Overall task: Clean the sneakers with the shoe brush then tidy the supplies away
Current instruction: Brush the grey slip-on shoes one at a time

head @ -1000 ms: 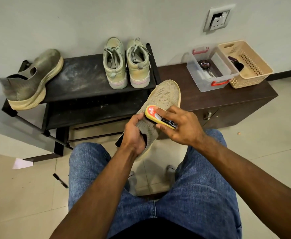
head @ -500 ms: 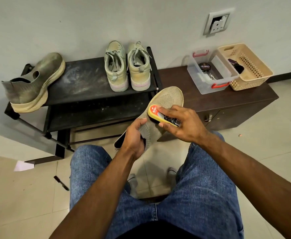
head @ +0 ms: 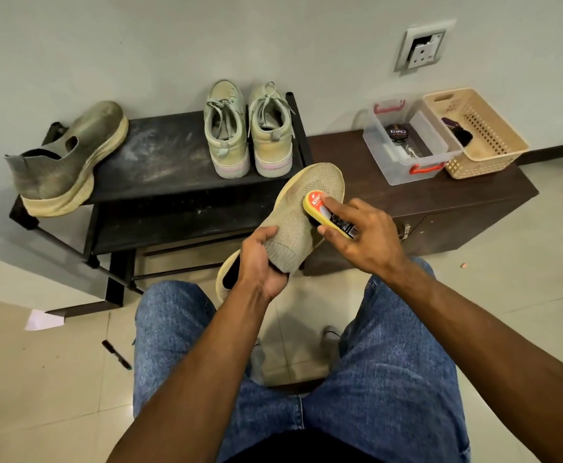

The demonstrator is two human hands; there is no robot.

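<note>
Two hands work over the lap of a seated person in blue jeans (head: 390, 379). The left hand (head: 261, 265) grips the knit sneaker (head: 293, 225) at its collar, thumb on top and fingers curled underneath, holding it toe-up and tilted away from the body. The right hand (head: 365, 235) pinches the shoe brush (head: 323, 213), a yellow-edged one with a red label end, forefinger laid along its back, and presses it against the sneaker's upper near the toe.

On the black shoe rack (head: 159, 162) by the wall, the matching knit sneaker (head: 69, 158) lies at the left end, overhanging the edge. A pair of pale green lace-up sneakers (head: 248, 132) stands at the right end, heels toward the camera.

To the right, a dark brown cabinet serves as a worktop (head: 350, 168). A clear plastic box (head: 407, 142) with red latches stands on it and holds a round polish tin (head: 396, 132). Touching it on the right is a beige perforated basket (head: 480, 132) with a dark item inside that is too small to identify.

A wall socket (head: 423, 48) sits above, and a slim black object (head: 117, 354) and a scrap of white paper (head: 42, 319) lie on the tiled floor
</note>
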